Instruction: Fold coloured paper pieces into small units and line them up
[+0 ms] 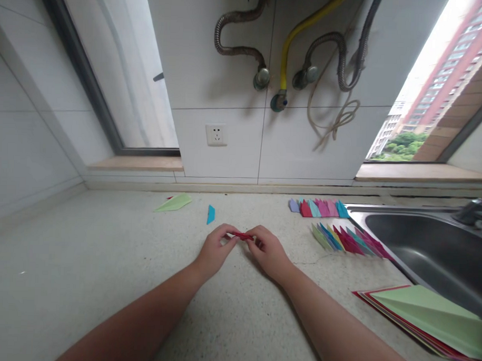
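Note:
A small folded piece of red paper [244,236] is pinched between my two hands just above the countertop. My left hand [218,248] grips its left end between thumb and fingers. At its right end my right hand [269,252] holds it the same way. A small blue folded paper piece [211,214] lies a little beyond my left hand. Farther left rests a light green folded sheet [174,203] with a bit of red at its edge. To the right, a row of folded paper pieces in several colours [350,240] lies on the counter.
A second row of coloured folded pieces [319,208] lies behind the first. At the right are a stack of coloured paper sheets [429,316] and a steel sink [404,260] with a tap [477,212]. Pipes and a socket [216,135] are on the tiled wall behind.

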`<state>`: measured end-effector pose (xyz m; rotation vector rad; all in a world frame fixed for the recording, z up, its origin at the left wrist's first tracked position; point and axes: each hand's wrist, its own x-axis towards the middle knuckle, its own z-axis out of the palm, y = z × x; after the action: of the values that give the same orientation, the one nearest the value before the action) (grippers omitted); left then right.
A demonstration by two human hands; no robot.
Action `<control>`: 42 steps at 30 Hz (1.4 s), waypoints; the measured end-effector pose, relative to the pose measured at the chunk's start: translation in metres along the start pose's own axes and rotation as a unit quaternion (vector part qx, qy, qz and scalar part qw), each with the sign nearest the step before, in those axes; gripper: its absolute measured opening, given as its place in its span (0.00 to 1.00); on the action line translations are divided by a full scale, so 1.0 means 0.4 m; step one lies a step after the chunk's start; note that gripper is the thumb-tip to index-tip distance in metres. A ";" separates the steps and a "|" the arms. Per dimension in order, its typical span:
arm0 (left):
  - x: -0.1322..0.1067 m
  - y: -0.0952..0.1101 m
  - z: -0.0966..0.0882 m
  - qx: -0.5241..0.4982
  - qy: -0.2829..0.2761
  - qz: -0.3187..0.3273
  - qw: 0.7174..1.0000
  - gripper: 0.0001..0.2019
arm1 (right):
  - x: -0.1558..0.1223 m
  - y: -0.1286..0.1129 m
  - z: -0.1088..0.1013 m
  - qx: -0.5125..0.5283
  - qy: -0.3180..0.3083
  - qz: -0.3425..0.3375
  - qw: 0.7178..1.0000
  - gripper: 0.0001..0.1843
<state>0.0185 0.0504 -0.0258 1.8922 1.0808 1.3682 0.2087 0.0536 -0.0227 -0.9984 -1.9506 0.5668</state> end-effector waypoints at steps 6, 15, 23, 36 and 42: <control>0.002 -0.018 0.002 -0.003 0.008 -0.029 1.000 0.06 | 0.001 0.034 0.009 0.129 0.024 0.066 0.989 0.11; -0.004 -0.002 0.001 -0.038 -0.030 -0.009 0.999 0.07 | 0.005 0.043 0.009 0.142 0.025 0.055 0.988 0.09; -0.005 -0.021 0.006 -0.103 -0.033 -0.047 0.993 0.05 | 0.004 0.035 0.007 0.169 0.005 0.040 0.985 0.10; -0.002 -0.011 -0.003 -0.080 -0.033 -0.084 0.993 0.06 | 0.004 0.041 0.000 0.175 -0.001 -0.009 0.985 0.03; -0.001 -0.007 -0.001 -0.097 -0.036 -0.101 0.990 0.07 | 0.006 0.035 0.000 0.168 0.009 0.028 0.985 0.03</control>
<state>0.0174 0.0516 -0.0280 1.6328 1.0340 1.2345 0.2138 0.0635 -0.0312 -0.8405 -1.7413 0.8827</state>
